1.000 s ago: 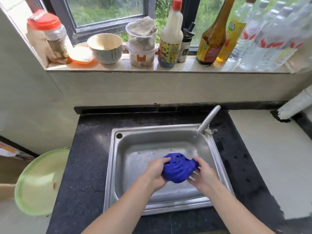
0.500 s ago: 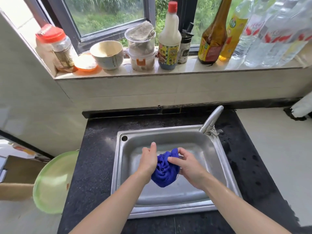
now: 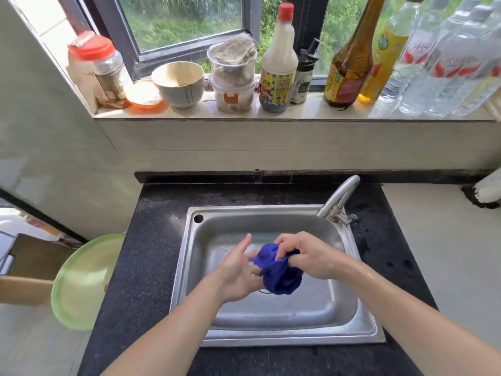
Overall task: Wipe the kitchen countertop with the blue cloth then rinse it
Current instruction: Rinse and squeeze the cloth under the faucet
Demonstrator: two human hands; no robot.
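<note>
The blue cloth (image 3: 280,272) is bunched up above the steel sink (image 3: 363,318), between both hands. The right hand (image 3: 306,255) is closed on its upper part — fingers curled into the fabric. The left hand (image 3: 240,272) is spread, palm against the cloth's side, not gripping it. Beyond the right hand stands the tap (image 3: 339,198). Far behind the hands, on the windowsill (image 3: 298,114), bottles carry labels — the writing is too small to read.
</note>
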